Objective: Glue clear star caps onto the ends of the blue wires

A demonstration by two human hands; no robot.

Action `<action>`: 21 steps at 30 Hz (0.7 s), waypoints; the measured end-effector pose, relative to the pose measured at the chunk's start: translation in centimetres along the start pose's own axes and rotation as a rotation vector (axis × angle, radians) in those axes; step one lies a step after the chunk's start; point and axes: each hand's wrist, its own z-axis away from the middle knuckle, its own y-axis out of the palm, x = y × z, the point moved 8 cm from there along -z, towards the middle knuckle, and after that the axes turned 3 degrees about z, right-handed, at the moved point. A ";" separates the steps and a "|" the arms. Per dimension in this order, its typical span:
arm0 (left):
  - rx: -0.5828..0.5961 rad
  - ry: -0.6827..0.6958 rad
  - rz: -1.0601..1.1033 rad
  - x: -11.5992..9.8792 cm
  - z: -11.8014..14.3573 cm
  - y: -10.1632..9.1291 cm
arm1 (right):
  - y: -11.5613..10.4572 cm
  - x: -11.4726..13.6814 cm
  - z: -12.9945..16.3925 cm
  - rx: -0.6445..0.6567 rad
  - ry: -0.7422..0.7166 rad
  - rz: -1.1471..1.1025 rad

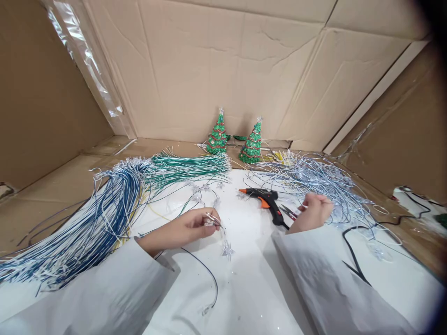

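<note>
My left hand (192,226) pinches a thin wire with small clear star lights (227,249) hanging from it over the white tabletop (251,279). The wire trails down toward my left sleeve. My right hand (312,211) rests at the edge of a tangle of silver-blue wires (314,181), its fingers curled on a strand. A black glue gun with an orange tip (266,199) lies between my hands, nearer the right one. Small scissors (289,212) lie just left of my right hand.
A thick bundle of blue and white wires (94,228) fans across the left. Green wires (188,167) lie behind it. Two small green tinsel trees (218,135) (252,144) stand at the back. Cardboard walls (223,65) enclose the space. A black cable (352,253) runs along the right.
</note>
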 end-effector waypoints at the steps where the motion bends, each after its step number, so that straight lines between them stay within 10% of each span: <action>1: -0.017 0.006 0.012 -0.1 0.0 -0.1 | 0.7 -0.8 -0.1 0.061 0.021 0.068; 9: -0.126 0.016 -0.128 1.7 -0.6 -1.2 | 4.6 -2.5 1.6 0.536 -0.022 0.577; 21: -0.191 -0.072 -0.239 2.5 -0.6 -1.2 | 4.8 -2.1 1.7 0.672 0.094 0.542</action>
